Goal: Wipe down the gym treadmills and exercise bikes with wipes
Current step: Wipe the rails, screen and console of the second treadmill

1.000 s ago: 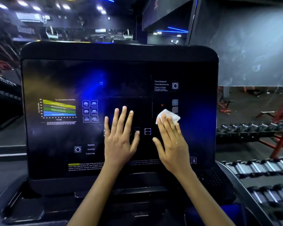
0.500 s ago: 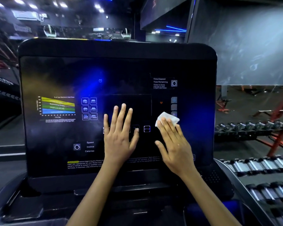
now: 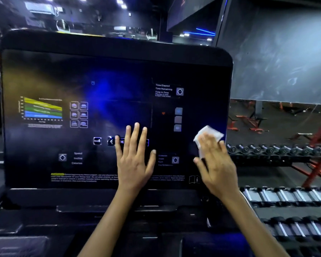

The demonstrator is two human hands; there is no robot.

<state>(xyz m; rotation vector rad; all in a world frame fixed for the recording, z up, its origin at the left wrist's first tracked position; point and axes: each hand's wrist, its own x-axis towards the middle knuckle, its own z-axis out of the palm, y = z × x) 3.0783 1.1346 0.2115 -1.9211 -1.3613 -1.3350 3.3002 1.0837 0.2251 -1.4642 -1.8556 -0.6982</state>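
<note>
While pressing flat against the lower right of the treadmill console [image 3: 117,71], near its right edge, lying thin, soft and limp, looking light as tissue: the white wipe [image 3: 208,135], likely to bunch or slip unless pinned under spread fingers, so best held by pressure through the palm side, not pinched at a corner. Glossy dark panel looking hard and slick, probably letting the wipe glide easily.

Reaching forward and slightly outward from the lower right: the right hand [image 3: 218,167], palm down, fingers extended over the wipe, grip flat and open, trapping the cloth against the screen, not curling round it. Blurring a little at the fingertips.

Bracing on the console's centre, over the lit buttons: the left hand [image 3: 134,162], fingers splayed wide, holding nothing. Sitting off right, apart from the console: dumbbell racks [image 3: 278,151].
</note>
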